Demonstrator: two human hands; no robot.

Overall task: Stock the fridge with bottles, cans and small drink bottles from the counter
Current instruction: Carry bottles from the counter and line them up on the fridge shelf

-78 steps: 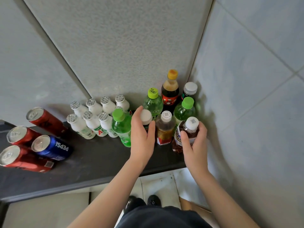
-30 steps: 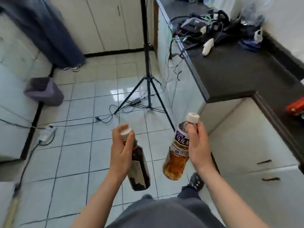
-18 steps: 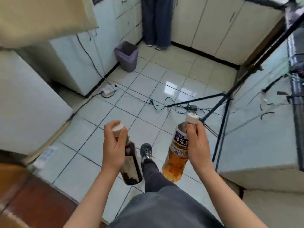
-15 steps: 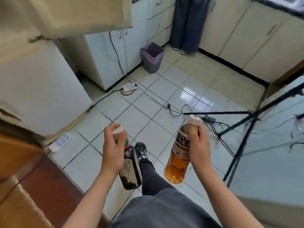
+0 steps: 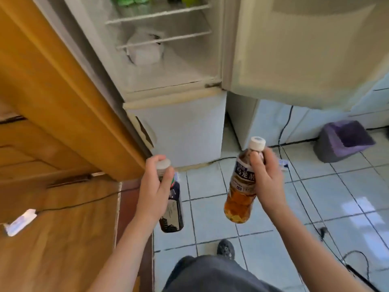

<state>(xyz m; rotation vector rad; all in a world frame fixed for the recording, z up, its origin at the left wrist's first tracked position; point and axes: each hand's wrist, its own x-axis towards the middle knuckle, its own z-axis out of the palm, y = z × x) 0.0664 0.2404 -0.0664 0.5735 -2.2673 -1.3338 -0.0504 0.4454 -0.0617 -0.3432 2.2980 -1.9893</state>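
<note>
My left hand grips the neck of a dark bottle with a white cap, hanging upright at waist height. My right hand holds an amber tea bottle with a white cap and purple label by its neck. Both bottles hang above the tiled floor in front of the fridge. Its upper compartment stands open, with white wire shelves and a white bag inside. Green items show on the top shelf at the frame's upper edge.
The open fridge door swings out at the upper right. A wooden door stands at the left. A purple bin sits on the floor at the right, and black cables trail across the tiles.
The view has turned from the counter across the kitchen floor to the open fridge. Both hands kept hold of their bottles, taken from the counter, carrying them along.
</note>
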